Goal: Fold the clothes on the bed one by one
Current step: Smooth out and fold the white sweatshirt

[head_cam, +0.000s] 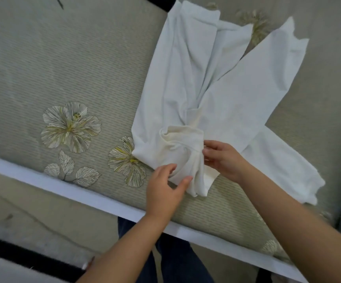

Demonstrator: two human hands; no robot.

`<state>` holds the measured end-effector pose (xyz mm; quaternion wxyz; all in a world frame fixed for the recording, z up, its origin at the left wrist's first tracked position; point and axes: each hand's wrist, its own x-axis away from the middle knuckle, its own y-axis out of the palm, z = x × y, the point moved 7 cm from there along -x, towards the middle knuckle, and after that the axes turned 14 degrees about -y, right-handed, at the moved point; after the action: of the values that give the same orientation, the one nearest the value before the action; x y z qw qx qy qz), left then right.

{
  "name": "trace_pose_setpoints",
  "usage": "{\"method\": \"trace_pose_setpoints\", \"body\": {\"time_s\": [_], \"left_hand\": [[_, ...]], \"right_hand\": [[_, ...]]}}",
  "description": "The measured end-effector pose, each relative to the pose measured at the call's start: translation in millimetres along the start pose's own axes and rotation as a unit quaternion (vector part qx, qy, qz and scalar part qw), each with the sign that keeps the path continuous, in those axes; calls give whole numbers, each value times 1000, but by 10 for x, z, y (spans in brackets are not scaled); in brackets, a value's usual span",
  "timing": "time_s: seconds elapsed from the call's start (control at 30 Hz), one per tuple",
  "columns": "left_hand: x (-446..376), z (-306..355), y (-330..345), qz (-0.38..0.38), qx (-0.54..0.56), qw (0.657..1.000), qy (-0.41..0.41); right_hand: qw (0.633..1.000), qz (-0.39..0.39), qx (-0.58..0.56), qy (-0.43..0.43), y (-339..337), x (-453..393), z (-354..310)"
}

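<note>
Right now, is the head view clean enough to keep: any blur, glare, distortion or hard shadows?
Head view: light is soft and even, with no hard shadows or glare; the white garment keeps its creases. Wide-angle bending shows in the white bed edge. Left hand and right hand look slightly soft; the frame corners are softer still.

Rumpled white garment [198, 82], perhaps trousers

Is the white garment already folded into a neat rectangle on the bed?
No, the white garment lies spread and twisted on the bed, its long parts splayed apart, while both hands work at its bunched end.
</note>
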<state>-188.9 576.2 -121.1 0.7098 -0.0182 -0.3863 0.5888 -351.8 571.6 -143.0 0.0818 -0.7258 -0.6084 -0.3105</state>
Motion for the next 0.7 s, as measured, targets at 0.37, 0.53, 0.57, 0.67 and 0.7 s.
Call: {"method": "trace_pose_setpoints", "body": {"time_s": [0.37, 0.53, 0.57, 0.67, 0.7], "left_hand": [[-12, -209, -10, -3, 192, 975, -113], [57, -640, -365, 43, 297, 929, -215], [65, -692, -415, 57, 323, 915, -234], [76, -630, -664, 99, 386, 883, -248], [64, -529, -762, 106, 403, 877, -237]], "right_hand": [[994, 16, 106, 36, -93, 11, 70], [970, 10, 245, -8, 205, -78, 91], [967, 36, 251, -22, 214, -106, 42], [967, 96, 233, -38, 194, -127, -270], [966, 117, 225, -45, 145, -127, -435]]}}
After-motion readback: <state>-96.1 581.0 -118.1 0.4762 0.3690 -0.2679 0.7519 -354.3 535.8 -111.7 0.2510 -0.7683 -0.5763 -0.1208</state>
